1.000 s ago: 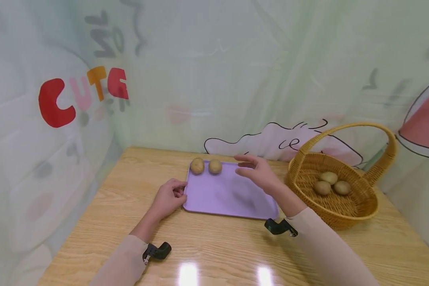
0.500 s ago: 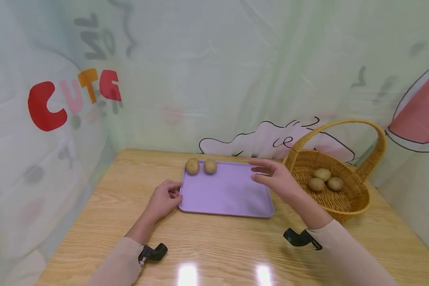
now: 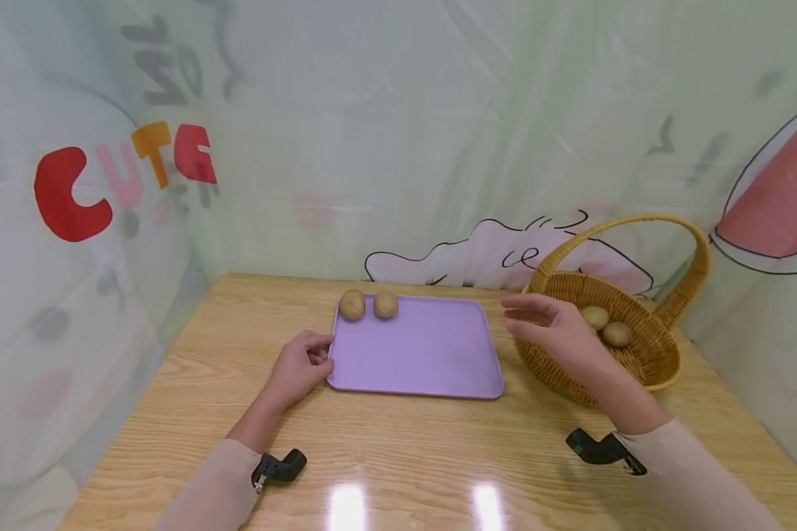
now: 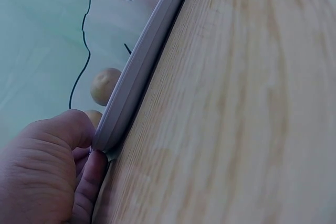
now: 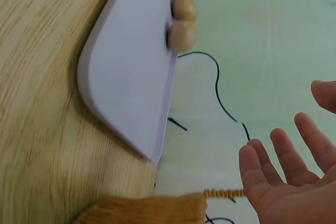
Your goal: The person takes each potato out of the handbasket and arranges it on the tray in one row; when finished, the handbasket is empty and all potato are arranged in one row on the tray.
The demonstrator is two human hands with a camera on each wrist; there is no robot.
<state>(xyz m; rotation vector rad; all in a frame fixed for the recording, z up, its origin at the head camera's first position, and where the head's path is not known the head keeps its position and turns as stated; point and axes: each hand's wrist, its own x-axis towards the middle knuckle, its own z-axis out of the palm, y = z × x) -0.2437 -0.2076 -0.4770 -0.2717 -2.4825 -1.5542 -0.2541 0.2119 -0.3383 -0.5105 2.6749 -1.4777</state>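
A lilac tray (image 3: 412, 350) lies on the table, with two potatoes (image 3: 386, 304) side by side at its far left corner. My left hand (image 3: 299, 368) pinches the tray's left edge; in the left wrist view the thumb is above the rim (image 4: 123, 95) and a finger below it. My right hand (image 3: 561, 332) hovers in front of the left side of a wicker basket (image 3: 664, 361), fingers apart and holding nothing. Inside the basket sit potatoes (image 3: 616, 334), one of them partly hidden by that hand. The right wrist view shows the hand's spread fingers (image 5: 283, 156).
The basket's tall arched handle (image 3: 637, 218) rises over its opening, at the right of the table. Wooden tabletop (image 3: 398, 457) extends in front of the tray. A printed curtain (image 3: 372, 147) hangs right behind the table and along its left side.
My right hand has moved right, from over the tray to the basket's left side, its fingers still apart. The left hand stays at the tray's edge. The head view has shifted slightly.
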